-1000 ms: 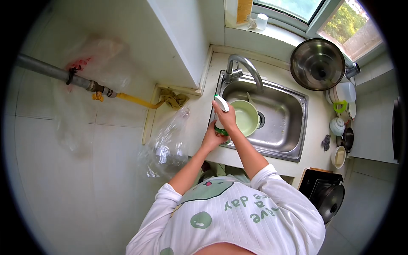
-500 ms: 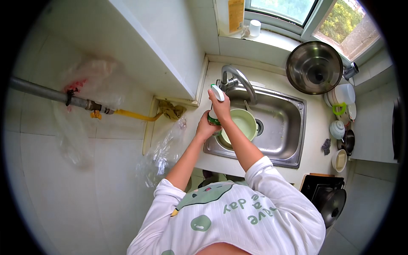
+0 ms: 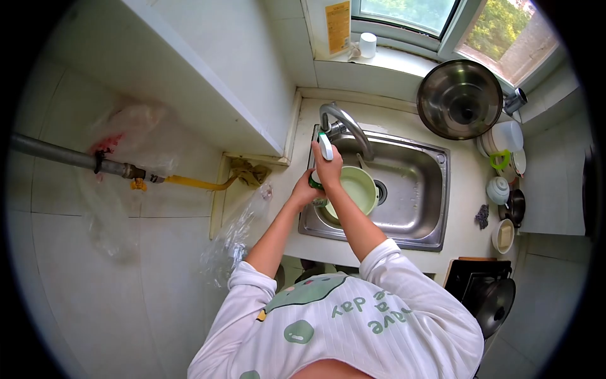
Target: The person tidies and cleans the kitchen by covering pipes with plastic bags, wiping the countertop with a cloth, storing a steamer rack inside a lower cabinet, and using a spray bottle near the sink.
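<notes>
A spray bottle [image 3: 326,146] with a white trigger head and a green label is held over the left side of the sink. My left hand [image 3: 305,191] is wrapped round its body. Higher up, my right hand [image 3: 328,168] grips it at the neck, just below the white head. Beneath my right forearm, a pale green bowl [image 3: 362,191] with a handle rests in the steel sink [image 3: 413,192]; my arm hides part of it. The curved faucet [image 3: 355,128] stands just beyond my hands.
Right of the sink are a large steel pot [image 3: 459,101], stacked bowls [image 3: 505,139], a lidded jar [image 3: 498,189], a dark scrubber [image 3: 482,216] and a bowl with a yellowish block [image 3: 504,236]. Clear plastic [image 3: 237,234] hangs at left, near a yellow hose [image 3: 199,183].
The view has shifted slightly, so the sink and counter sit a little further left. Both hands keep their hold on the spray bottle, which shows little movement.
</notes>
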`<state>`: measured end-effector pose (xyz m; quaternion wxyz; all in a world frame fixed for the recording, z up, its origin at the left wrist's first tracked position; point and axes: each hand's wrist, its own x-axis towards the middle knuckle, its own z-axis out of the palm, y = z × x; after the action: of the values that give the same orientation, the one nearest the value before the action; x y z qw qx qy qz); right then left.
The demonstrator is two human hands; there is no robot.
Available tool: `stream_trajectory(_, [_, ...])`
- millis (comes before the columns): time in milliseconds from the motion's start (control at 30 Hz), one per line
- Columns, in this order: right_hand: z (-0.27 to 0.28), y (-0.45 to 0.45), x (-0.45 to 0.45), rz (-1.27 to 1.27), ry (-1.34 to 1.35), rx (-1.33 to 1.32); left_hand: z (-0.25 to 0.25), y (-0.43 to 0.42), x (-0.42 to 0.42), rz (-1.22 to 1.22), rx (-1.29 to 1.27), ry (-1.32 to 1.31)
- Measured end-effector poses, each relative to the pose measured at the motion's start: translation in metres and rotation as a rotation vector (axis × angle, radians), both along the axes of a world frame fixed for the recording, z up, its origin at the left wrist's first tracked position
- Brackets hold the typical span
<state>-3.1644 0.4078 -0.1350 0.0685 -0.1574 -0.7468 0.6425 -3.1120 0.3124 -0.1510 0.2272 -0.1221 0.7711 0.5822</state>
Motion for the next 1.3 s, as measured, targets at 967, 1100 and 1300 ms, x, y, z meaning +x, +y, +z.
stream_trajectory(967, [-0.001, 0.158, -0.11, 0.248, 0.115, 0.017, -0.008, 0.096, 0.038, -0.006, 0.0, 0.202])
stream_trajectory(1100, [0.012, 0.136, -0.143, 0.388, 0.074, 0.168, -0.02, 0.103, 0.032, 0.059, 0.056, 0.148])
stream_trajectory(1300, [0.006, 0.123, -0.149, 0.526, 0.092, 0.175, -0.033, 0.12, 0.003, 0.117, 0.128, 0.176])
